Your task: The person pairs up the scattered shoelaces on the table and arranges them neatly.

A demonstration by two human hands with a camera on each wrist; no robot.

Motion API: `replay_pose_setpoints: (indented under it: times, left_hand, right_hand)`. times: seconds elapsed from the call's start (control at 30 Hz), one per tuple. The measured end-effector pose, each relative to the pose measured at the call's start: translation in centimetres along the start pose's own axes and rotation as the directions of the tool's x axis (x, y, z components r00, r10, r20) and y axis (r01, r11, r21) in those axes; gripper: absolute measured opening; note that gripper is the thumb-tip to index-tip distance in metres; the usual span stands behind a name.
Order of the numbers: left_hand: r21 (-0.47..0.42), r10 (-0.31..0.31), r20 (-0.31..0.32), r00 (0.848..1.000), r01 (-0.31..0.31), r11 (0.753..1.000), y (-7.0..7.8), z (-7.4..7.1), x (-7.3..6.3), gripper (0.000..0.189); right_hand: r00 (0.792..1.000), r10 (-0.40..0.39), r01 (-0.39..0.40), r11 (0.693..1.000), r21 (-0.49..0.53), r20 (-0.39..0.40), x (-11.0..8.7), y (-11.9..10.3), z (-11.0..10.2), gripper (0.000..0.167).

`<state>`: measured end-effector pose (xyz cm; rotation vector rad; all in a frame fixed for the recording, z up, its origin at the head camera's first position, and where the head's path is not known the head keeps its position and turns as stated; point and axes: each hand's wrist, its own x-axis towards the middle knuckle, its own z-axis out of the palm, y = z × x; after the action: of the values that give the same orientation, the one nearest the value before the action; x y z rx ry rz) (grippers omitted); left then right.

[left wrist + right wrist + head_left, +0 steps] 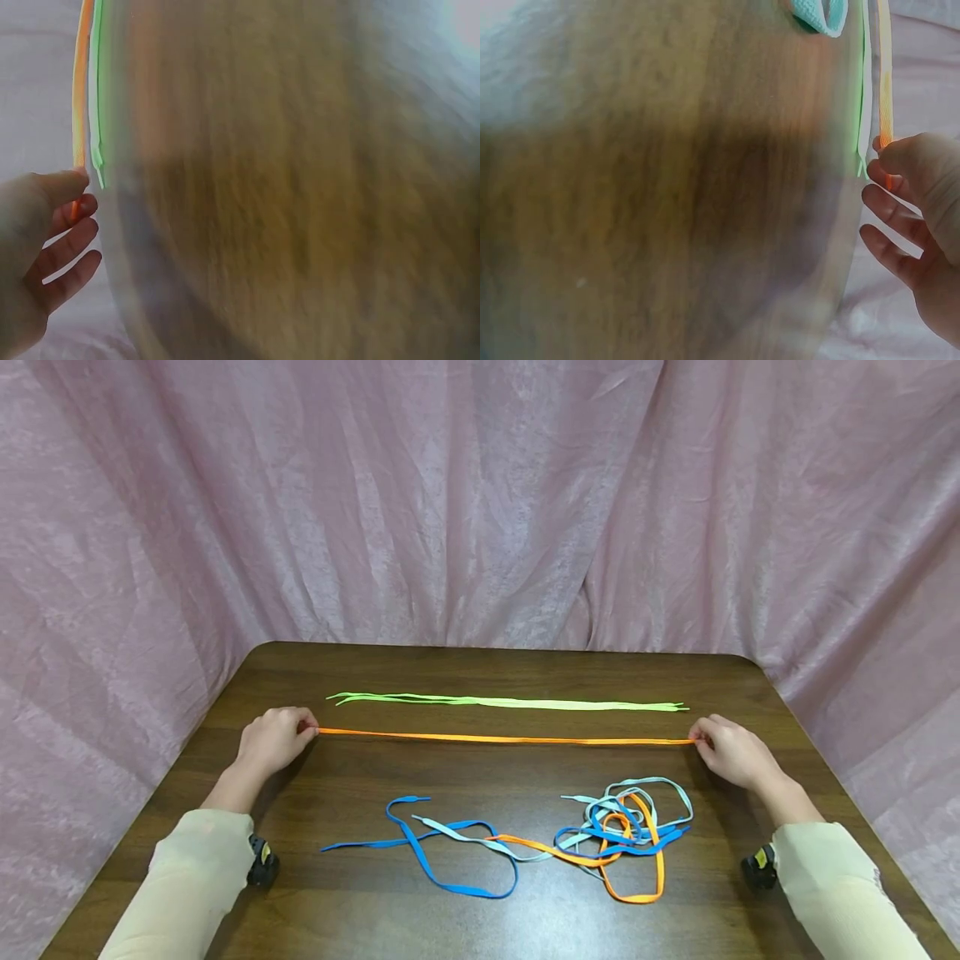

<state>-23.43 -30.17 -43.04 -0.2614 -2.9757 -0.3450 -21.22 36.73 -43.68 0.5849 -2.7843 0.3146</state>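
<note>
An orange shoelace is stretched nearly straight across the table between both hands. My left hand pinches its left end between thumb and forefinger; in the left wrist view the tip of this lace pokes out below the thumb. At the other end, my right hand pinches the lace the same way, the other fingers loosely bent. Just beyond it, several yellow-green shoelaces lie side by side, roughly parallel to the orange one.
Nearer to me is a loose tangle of shoelaces: a blue one looping to the left, a second orange one, and a pale teal one mostly bunched at the right. Behind the brown wooden table hangs a pink curtain.
</note>
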Motion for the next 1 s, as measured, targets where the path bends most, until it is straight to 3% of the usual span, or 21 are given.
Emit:
replay_pose_setpoints:
  times: [0.23,0.5,0.8,1.0]
  left_hand:
    - [-0.018,-0.067,0.054,0.996,0.068,0.997,-0.1,0.4,1.2,0.008]
    - [-0.014,-0.090,0.071,0.993,0.091,0.996,-0.2,1.1,2.6,0.008]
    - [-0.022,-0.138,0.080,0.987,0.141,0.990,0.1,1.3,3.5,0.010]
    - [-0.030,-0.159,0.086,0.984,0.162,0.986,0.3,1.3,3.8,0.009]
  right_hand:
    - [1.000,0.024,-0.024,1.000,0.004,0.011,1.2,0.5,0.6,0.010]
    - [0.995,0.079,-0.079,0.997,0.004,0.057,2.4,0.9,1.3,0.008]
    - [0.970,0.176,-0.179,0.984,0.003,0.166,3.1,1.0,1.4,0.010]
    - [0.963,0.197,-0.201,0.980,0.004,0.187,3.3,1.0,1.3,0.010]
